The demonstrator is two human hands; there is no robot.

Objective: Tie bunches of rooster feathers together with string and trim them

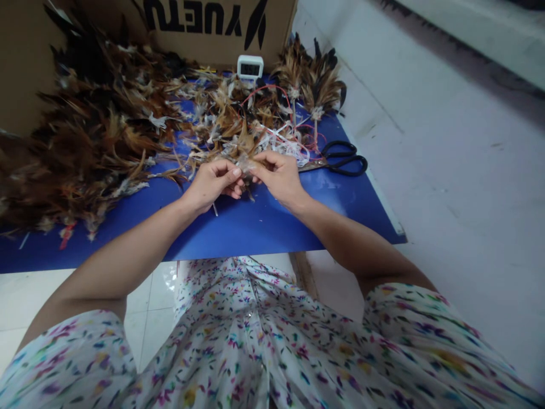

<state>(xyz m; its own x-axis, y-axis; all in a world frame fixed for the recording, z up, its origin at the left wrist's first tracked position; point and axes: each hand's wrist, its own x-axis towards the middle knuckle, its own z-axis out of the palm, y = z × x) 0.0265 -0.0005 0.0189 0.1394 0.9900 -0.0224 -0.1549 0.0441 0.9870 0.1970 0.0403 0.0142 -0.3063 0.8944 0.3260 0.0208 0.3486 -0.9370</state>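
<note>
Both hands meet over the near middle of a blue table. My left hand (215,183) is closed, thumb against the fingers, on a small tuft of brown and grey feathers (244,163). From the other side my right hand (279,175) pinches the same feathers, its fingertips almost touching the left ones. A thin pale stick end pokes out below my left hand. Just beyond the hands lie loose brown feathers (221,116) and a tangle of white ties (283,142). Scissors (344,159) with black handles rest to the right of my right hand.
A large heap of dark brown feathers (85,130) covers the table's left side. Two feather bundles on sticks (319,85) lie at the back right. Behind stand a small white digital clock (250,67) and a cardboard box (204,42). A white wall (447,170) borders the right.
</note>
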